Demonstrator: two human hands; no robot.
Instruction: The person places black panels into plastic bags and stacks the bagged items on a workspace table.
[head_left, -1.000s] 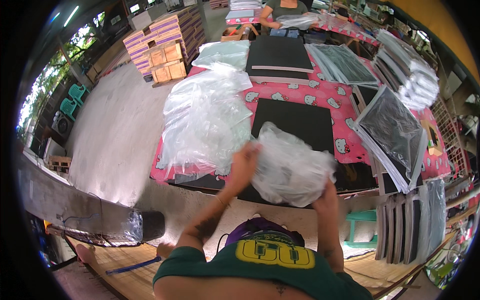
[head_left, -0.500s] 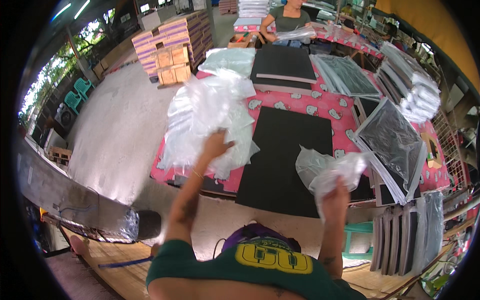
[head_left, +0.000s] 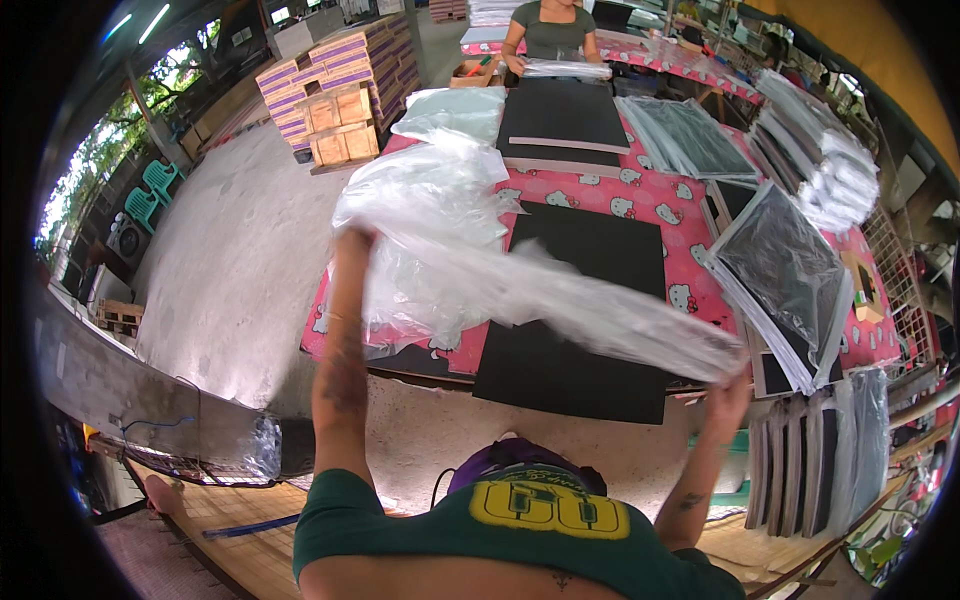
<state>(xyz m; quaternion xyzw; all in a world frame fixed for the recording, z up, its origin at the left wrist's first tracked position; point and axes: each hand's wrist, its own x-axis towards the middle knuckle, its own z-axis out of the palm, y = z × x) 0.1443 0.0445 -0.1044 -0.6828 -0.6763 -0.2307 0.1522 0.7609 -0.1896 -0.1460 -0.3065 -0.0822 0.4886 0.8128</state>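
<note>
A clear plastic bag (head_left: 570, 300) is stretched between my two hands, blurred by motion and slanting down to the right. My left hand (head_left: 354, 240) grips one end, over the pile of clear plastic bags (head_left: 420, 190). At the other end, my right hand (head_left: 728, 385) closes on the bag near the table's front edge. Beneath the bag lies a flat black board (head_left: 570, 380), its near end jutting past the table edge. The stretched plastic hides the middle of the board.
Stacked black boards (head_left: 565, 115) lie farther back on the pink patterned table (head_left: 650, 205). Plastic-wrapped boards (head_left: 780, 270) lie at the right, and more boards (head_left: 795, 465) stand below. Across the table, a person (head_left: 555, 35) handles plastic. Stacked boxes (head_left: 340, 85) stand far left.
My left hand has moved left and away from me, gripping the plastic. My right hand has moved right, so the bunched bag is now drawn out long over the board.
</note>
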